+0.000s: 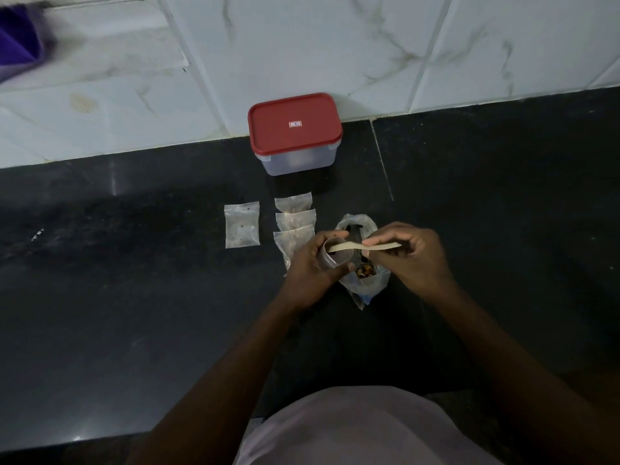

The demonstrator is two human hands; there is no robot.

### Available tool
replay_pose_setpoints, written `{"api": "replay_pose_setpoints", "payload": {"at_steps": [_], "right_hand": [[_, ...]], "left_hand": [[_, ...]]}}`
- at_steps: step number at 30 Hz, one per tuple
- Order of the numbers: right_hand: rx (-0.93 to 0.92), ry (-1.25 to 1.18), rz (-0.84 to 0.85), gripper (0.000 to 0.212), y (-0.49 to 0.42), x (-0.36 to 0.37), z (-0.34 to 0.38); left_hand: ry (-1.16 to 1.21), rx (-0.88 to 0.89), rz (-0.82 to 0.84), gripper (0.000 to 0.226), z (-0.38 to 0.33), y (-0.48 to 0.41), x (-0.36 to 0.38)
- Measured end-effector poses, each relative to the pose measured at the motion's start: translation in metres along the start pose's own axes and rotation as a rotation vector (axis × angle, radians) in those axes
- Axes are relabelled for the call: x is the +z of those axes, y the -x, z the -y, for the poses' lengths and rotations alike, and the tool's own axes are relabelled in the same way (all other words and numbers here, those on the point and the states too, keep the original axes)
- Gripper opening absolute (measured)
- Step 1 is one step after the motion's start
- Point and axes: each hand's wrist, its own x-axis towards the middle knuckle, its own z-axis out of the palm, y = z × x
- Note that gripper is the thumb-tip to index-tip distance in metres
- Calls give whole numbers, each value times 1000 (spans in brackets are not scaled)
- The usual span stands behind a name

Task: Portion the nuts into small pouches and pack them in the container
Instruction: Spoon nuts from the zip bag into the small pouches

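1. The left hand point(308, 263) is curled around a small clear pouch point(335, 258), thumb on the near side and fingers on the far side. It holds the pouch with its mouth turned toward 3 o'clock.
2. The right hand point(416, 256) pinches one end of a pale flat stick point(355, 247) between thumb and fingertips, the other fingers loosely bent. The stick lies nearly level, and its far end sits at the pouch mouth.
3. Directly under both hands a larger clear bag point(367, 285) lies open on the black bench point(134, 280). Brown nuts point(364, 270) show inside it between the two hands, and its lower end points to 6 o'clock.
4. At 10 o'clock from the left hand, just beside it, three filled pouches point(295, 219) lie in an overlapping column. The nearest one is partly hidden by the knuckles.
5. Farther out at 9 o'clock, apart from that column, a single flat pouch point(242, 224) lies by itself. I cannot tell what is in it.
6. At 11 o'clock from the hands, the container point(298, 162) stands against the white marbled wall tiles point(302, 45). Its red lid point(293, 122) is on.
7. A blurred purple object point(16, 41) shows at the far 10 o'clock corner.
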Motion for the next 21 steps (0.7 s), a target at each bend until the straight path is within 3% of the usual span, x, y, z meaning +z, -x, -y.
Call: {"api": "replay_pose_setpoints", "payload": {"at_steps": [5, 8, 14, 21], "right_hand": [[251, -279, -289, 18, 2, -5, 3], [349, -314, -446, 14, -5, -11, 0], [343, -33, -440, 15, -7, -11, -16], [261, 212, -429, 14, -2, 4, -28]], "left_hand": [[101, -45, -91, 42, 7, 6, -1], [112, -82, -86, 49, 8, 10, 0], [-2, -137, -59, 48, 15, 14, 6], [-130, -129, -226, 22, 4, -3, 4]]}}
